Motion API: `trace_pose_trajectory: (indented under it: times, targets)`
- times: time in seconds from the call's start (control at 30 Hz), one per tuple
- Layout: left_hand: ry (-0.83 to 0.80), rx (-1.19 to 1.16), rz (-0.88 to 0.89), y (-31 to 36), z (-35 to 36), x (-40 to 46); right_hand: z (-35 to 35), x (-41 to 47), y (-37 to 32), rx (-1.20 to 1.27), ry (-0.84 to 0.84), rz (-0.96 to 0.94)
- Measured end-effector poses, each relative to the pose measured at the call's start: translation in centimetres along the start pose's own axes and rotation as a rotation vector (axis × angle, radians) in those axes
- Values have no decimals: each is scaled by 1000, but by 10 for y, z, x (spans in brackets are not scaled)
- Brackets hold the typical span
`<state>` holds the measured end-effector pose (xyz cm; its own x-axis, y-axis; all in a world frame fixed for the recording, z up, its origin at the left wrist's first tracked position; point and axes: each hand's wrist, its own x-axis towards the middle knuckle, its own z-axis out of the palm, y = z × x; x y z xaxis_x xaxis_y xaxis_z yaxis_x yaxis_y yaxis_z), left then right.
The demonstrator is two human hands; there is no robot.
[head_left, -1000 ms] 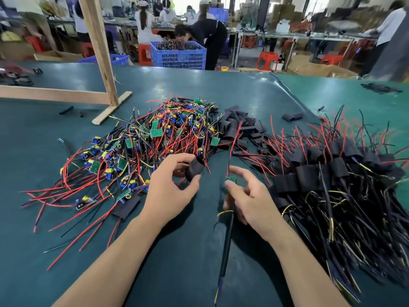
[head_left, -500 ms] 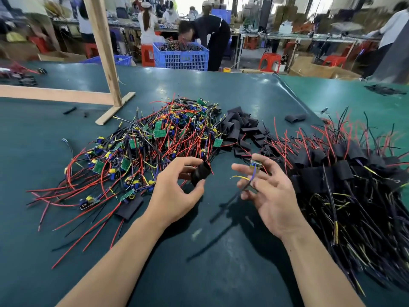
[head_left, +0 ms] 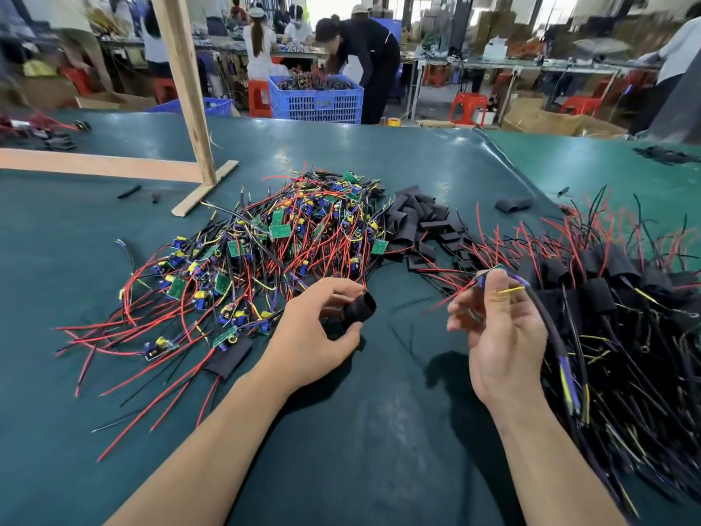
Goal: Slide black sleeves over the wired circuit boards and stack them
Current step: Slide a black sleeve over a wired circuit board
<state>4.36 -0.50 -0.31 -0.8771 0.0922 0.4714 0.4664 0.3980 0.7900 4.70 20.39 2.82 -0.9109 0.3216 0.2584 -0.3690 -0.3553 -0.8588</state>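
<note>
My left hand (head_left: 311, 328) pinches a black sleeve (head_left: 359, 307) with its mouth turned to the right. My right hand (head_left: 497, 328) holds a small wired circuit board (head_left: 487, 274) at its fingertips, palm up, a little right of the sleeve; its red leads point left and its dark cable hangs down the right side. A heap of bare boards with red and black wires (head_left: 265, 252) lies at left centre. Loose black sleeves (head_left: 421, 222) are piled behind. Sleeved boards (head_left: 607, 305) are stacked at right.
A wooden post with foot (head_left: 189, 108) stands on the green table (head_left: 379, 430) at back left. One sleeved board (head_left: 228, 358) lies near my left wrist. A stray sleeve (head_left: 514, 205) lies at back right. Beyond the table are blue crates (head_left: 316, 98) and several people.
My right hand lifted the board off the table and turned palm up, its cable swinging to the right. My left hand kept the sleeve nearly in place.
</note>
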Motion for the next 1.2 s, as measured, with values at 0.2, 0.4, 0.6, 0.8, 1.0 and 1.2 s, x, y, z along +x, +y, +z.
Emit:
trace_pose_trajectory:
  times: [0.2, 0.4, 0.6, 0.8, 1.0, 1.2]
  targets:
    - [2, 13, 30, 1, 1, 0, 4, -2, 0, 45, -23, -100]
    - [-10, 58, 50, 0, 0, 0, -1, 5, -2, 162, 40, -55]
    - [-23, 52, 25, 1, 0, -1, -4, 7, -6, 263, 76, 16]
    - [-45, 52, 26, 5, -1, 0, -4, 7, -4, 240, 136, 44]
    - [-52, 33, 35, 5, -1, -1, -3, 6, 0, 282, 159, 116]
    - [-40, 2, 39, 4, 0, -1, -4, 9, 4, 313, 202, 239]
